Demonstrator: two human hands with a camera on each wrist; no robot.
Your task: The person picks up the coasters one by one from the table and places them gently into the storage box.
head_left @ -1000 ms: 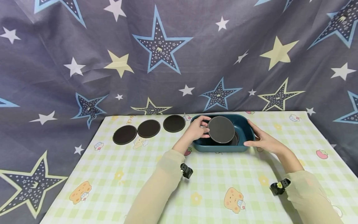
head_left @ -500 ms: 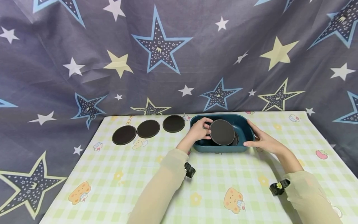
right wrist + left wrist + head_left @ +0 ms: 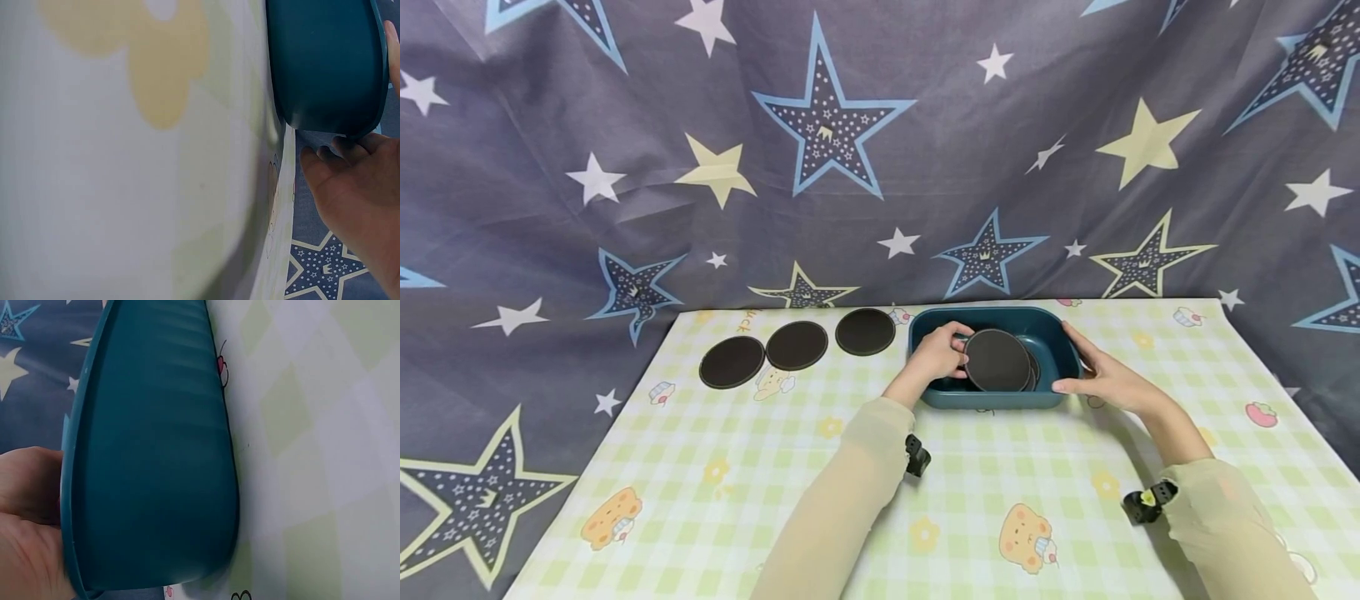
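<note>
A teal oblong plastic bin (image 3: 992, 400) stands at the back of the table. My left hand (image 3: 936, 354) reaches over its left part and holds a round black coaster (image 3: 997, 360) by the left edge, low inside the bin. Beneath that coaster, the edge of at least one more dark disc (image 3: 1034, 372) shows. My right hand (image 3: 1105, 379) grips the bin's right end, thumb on the front corner and fingers along the end wall. The left wrist view shows the bin's outer wall (image 3: 150, 450) and part of my left hand (image 3: 31, 531); its fingertips are hidden there.
Three more black coasters lie flat in a slanted row to the left: one at far left (image 3: 732, 362), a middle one (image 3: 797, 345) and one nearest the bin (image 3: 865, 332). A checked cloth (image 3: 820, 467) covers the table. A star-patterned curtain (image 3: 880, 225) hangs behind.
My left hand has moved slightly right and down, lowering the coaster from rim height into the bin, over the dark disc there. My right hand and the bin have stayed put.
</note>
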